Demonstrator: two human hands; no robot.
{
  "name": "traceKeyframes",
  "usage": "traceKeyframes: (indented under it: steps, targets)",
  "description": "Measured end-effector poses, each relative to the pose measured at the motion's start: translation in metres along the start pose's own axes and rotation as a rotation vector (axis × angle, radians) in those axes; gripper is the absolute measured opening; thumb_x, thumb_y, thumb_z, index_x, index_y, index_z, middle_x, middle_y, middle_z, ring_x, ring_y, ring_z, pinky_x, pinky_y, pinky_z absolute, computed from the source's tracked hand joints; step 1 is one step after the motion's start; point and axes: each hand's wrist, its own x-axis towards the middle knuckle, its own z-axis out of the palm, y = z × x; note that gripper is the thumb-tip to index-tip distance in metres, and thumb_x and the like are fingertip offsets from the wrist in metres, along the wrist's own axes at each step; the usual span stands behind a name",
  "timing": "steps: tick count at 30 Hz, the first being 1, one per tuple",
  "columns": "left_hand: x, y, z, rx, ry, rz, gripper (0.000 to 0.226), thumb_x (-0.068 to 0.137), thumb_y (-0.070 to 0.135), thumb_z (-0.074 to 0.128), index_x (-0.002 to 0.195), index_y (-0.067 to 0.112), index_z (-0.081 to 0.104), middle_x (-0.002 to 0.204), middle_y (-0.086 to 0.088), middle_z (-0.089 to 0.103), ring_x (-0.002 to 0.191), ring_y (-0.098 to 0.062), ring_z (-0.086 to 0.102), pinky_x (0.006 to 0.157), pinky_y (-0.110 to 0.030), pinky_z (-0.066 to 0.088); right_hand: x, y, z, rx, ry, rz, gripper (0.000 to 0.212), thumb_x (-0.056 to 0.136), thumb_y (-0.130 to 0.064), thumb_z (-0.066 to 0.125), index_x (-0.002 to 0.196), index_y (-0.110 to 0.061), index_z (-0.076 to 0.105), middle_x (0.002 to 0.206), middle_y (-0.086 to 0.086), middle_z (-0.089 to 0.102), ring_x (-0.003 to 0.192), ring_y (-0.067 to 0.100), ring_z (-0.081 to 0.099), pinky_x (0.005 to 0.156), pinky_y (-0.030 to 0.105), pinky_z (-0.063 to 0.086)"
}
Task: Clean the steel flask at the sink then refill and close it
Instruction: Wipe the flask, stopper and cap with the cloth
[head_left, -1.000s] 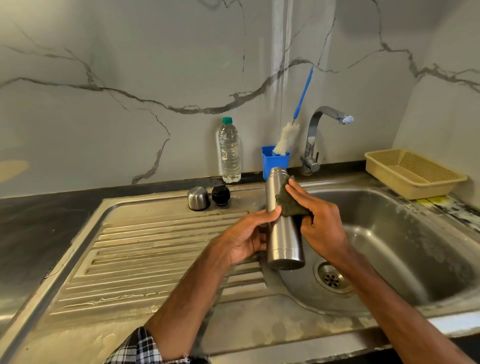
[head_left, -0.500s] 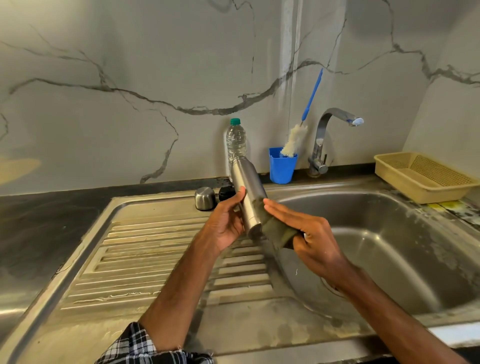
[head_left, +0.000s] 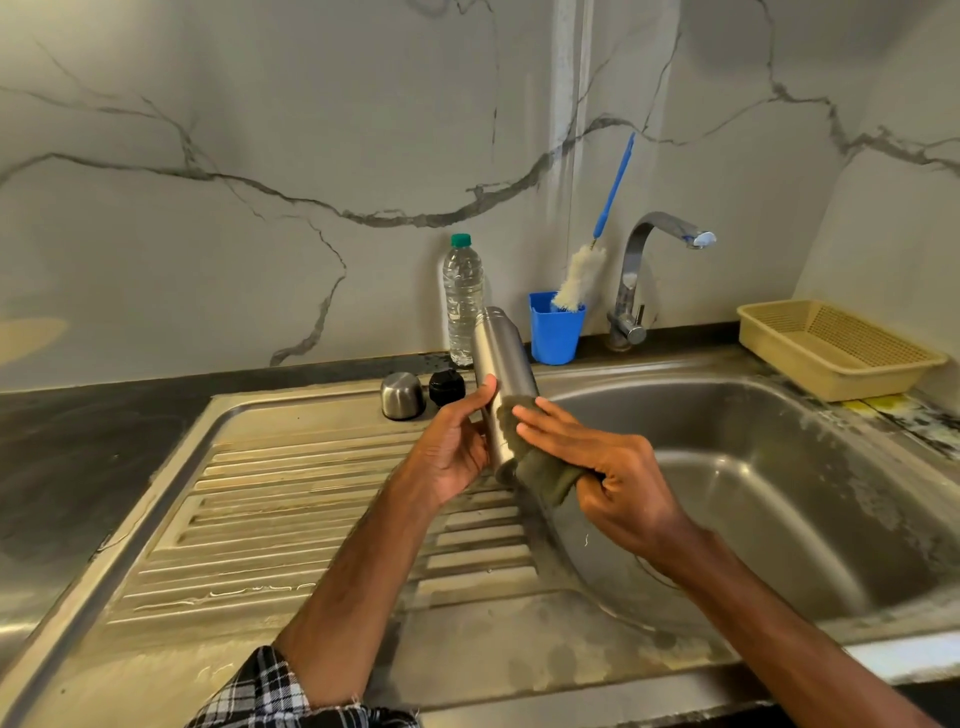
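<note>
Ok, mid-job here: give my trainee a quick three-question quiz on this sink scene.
1. True or false: the steel cap is screwed onto the flask.
2. What does the right hand hold against the flask? A a soap bar, B a dark cloth, C a paper towel.
3. Fill in: the brush stands in a blue ____.
Key: 1 false; 2 B; 3 cup.

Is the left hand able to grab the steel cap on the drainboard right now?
Probably not yet: the left hand grips the flask. The steel cap stands just beyond it with nothing between, so the path itself looks free.
</note>
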Motion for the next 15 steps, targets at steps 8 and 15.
traceKeyframes:
  steps: [8, 15]
  targets:
    - [-0.001, -0.013, 0.01, 0.123, 0.001, -0.008, 0.037, 0.086, 0.028, 0.076, 0.116, 0.008, 0.067, 0.103, -0.011, 0.074, 0.094, -0.025, 0.071, 0.084, -0.038, 0.061, 0.007, 0.015, -0.002, -0.041, 0.083, 0.146, 0.069, 0.076, 0.019, 0.048, 0.139, -0.007, 0.056, 0.148, 0.002, 0.049, 0.142, 0.015, 0.043, 0.118, 0.025, 0.032]
    - [-0.001, -0.021, 0.018, 0.204, -0.048, -0.034, 0.052, 0.081, 0.035, 0.082, 0.122, 0.008, 0.066, 0.112, -0.014, 0.071, 0.105, -0.029, 0.067, 0.101, -0.046, 0.055, 0.011, 0.028, -0.007, -0.045, 0.123, 0.153, 0.071, 0.074, 0.025, 0.051, 0.136, -0.009, 0.059, 0.146, 0.001, 0.053, 0.14, 0.012, 0.045, 0.117, 0.028, 0.034]
